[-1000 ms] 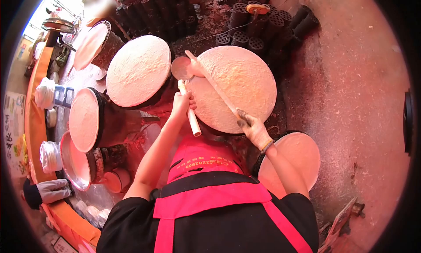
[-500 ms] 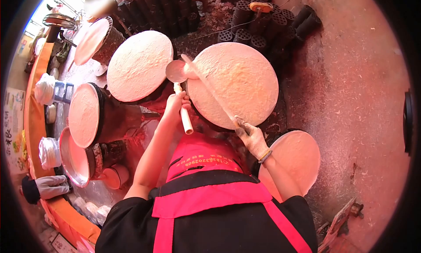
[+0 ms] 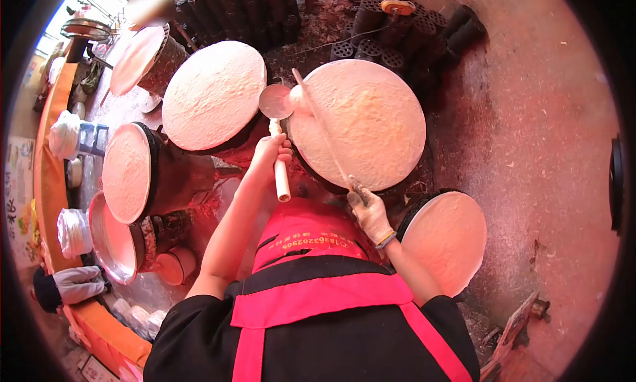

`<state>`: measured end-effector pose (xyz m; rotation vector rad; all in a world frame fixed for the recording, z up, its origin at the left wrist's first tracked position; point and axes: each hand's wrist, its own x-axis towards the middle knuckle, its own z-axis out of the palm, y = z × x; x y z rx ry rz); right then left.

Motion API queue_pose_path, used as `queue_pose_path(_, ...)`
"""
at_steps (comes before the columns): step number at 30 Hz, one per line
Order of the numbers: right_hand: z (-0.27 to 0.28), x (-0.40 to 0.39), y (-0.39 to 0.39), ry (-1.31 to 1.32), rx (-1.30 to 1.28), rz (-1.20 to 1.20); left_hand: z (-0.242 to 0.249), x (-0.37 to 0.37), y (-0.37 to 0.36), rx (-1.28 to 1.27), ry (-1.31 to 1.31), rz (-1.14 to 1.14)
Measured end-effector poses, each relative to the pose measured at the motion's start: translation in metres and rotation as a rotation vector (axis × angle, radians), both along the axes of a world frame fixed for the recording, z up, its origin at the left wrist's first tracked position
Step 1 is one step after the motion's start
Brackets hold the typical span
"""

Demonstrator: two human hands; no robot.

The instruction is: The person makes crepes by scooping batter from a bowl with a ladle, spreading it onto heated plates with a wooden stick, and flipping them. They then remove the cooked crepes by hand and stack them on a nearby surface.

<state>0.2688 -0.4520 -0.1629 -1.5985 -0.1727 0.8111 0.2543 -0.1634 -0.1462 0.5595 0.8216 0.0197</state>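
My bare left hand [image 3: 273, 151] is closed round the pale handle of a ladle [image 3: 275, 102], whose round bowl sits at the left edge of the large round griddle [image 3: 381, 124]. A thin pale layer covers that griddle. My gloved right hand [image 3: 370, 213] grips the near end of a long flat scraper [image 3: 322, 127] at the griddle's front edge. The scraper slants up and left across the griddle's left part. Beside the ladle bowl, a pale lump of batter [image 3: 301, 101] lies against the scraper.
More coated round griddles stand at the upper left [image 3: 215, 94], left [image 3: 127, 173] and lower right [image 3: 444, 243]. A metal basin [image 3: 112, 239] is at the lower left. Black perforated cylinders [image 3: 391, 34] are stacked behind. A person [image 3: 69, 286] stands beyond the orange counter [image 3: 50, 177].
My right hand has moved a little left and down with the scraper, which now stands steeper. The ladle bowl sits slightly farther right and higher.
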Motion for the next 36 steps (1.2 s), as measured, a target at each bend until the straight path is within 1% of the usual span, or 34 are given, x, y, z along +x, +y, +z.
queue_pose_path(2, 0.016, -0.009, 0.003, 0.255, -0.024, 0.030, -0.001, 0.004, -0.001, -0.043, 0.016, 0.023)
queue_pose_path(5, 0.030, -0.017, 0.014, 0.422, 0.057, 0.011, -0.007, -0.001, 0.026, -0.792, -0.093, 0.093)
queue_pose_path(6, 0.043, -0.013, 0.014, 0.406, 0.048, 0.084, 0.002, -0.010, 0.039, -1.144, -0.194, 0.047)
queue_pose_path(7, 0.043, -0.011, 0.014, 0.255, 0.105, 0.035, 0.028, -0.023, 0.043, -1.134, -0.278, 0.037)
queue_pose_path(8, 0.041, -0.008, 0.016, 0.102, 0.163, -0.017, 0.049, -0.036, 0.047, -1.002, -0.391, -0.001)
queue_pose_path(9, 0.040, -0.008, 0.015, -0.045, 0.216, -0.068, 0.068, -0.048, 0.048, -0.790, -0.522, -0.057)
queue_pose_path(11, 0.067, 0.014, 0.023, -0.052, 0.289, -0.280, 0.102, -0.049, 0.050, -0.468, -0.444, -0.061)
queue_pose_path(12, 0.064, 0.027, 0.025, -0.069, 0.141, -0.284, 0.101, -0.044, 0.054, -0.425, -0.389, -0.064)
queue_pose_path(14, 0.006, 0.037, 0.020, -0.219, 0.083, -0.248, 0.096, -0.035, 0.072, -0.686, -0.335, -0.056)
queue_pose_path(15, -0.017, 0.027, 0.016, -0.243, -0.104, -0.044, 0.095, -0.030, 0.079, -0.816, -0.307, -0.058)
queue_pose_path(16, -0.014, 0.007, 0.018, -0.351, -0.210, 0.040, 0.103, -0.033, 0.078, -0.859, -0.292, -0.007)
queue_pose_path(17, -0.005, -0.012, 0.023, -0.454, -0.319, 0.127, 0.106, -0.040, 0.077, -0.752, -0.330, -0.022)
queue_pose_path(19, 0.035, -0.025, 0.039, -0.331, -0.280, 0.172, 0.110, -0.056, 0.078, -0.532, -0.403, -0.047)
queue_pose_path(20, 0.022, -0.024, 0.038, -0.329, -0.189, 0.113, 0.111, -0.063, 0.080, -0.417, -0.396, -0.058)
queue_pose_path(21, 0.034, -0.014, 0.042, -0.417, -0.168, 0.060, 0.110, -0.069, 0.080, -0.331, -0.340, -0.046)
queue_pose_path(23, 0.010, 0.002, 0.043, -0.271, -0.094, -0.254, 0.103, -0.078, 0.078, -0.160, -0.235, -0.022)
queue_pose_path(25, 0.001, -0.013, 0.041, -0.296, -0.196, -0.130, 0.093, -0.080, 0.073, -0.054, -0.131, -0.043)
queue_pose_path(27, 0.012, -0.032, 0.041, -0.299, -0.209, 0.019, 0.076, -0.081, 0.078, -0.177, -0.080, -0.027)
queue_pose_path(28, 0.011, -0.036, 0.043, -0.414, -0.142, 0.051, 0.070, -0.081, 0.078, -0.132, -0.029, -0.043)
queue_pose_path(29, 0.017, -0.036, 0.040, -0.218, -0.084, -0.018, 0.064, -0.080, 0.076, -0.106, -0.043, -0.063)
queue_pose_path(31, 0.055, -0.028, 0.040, 0.168, 0.041, -0.151, 0.057, -0.075, 0.072, -0.050, -0.075, -0.099)
queue_pose_path(32, 0.062, -0.020, 0.035, 0.319, 0.032, -0.204, 0.059, -0.071, 0.072, -0.082, -0.074, -0.111)
queue_pose_path(33, 0.063, -0.012, 0.034, 0.435, 0.163, -0.271, 0.061, -0.067, 0.071, -0.134, -0.083, -0.115)
queue_pose_path(35, 0.077, -0.002, 0.032, 0.512, 0.248, -0.328, 0.062, -0.056, 0.069, -0.237, -0.103, -0.126)
queue_pose_path(36, 0.071, 0.002, 0.028, 0.578, 0.254, -0.338, 0.062, -0.052, 0.066, -0.245, -0.100, -0.129)
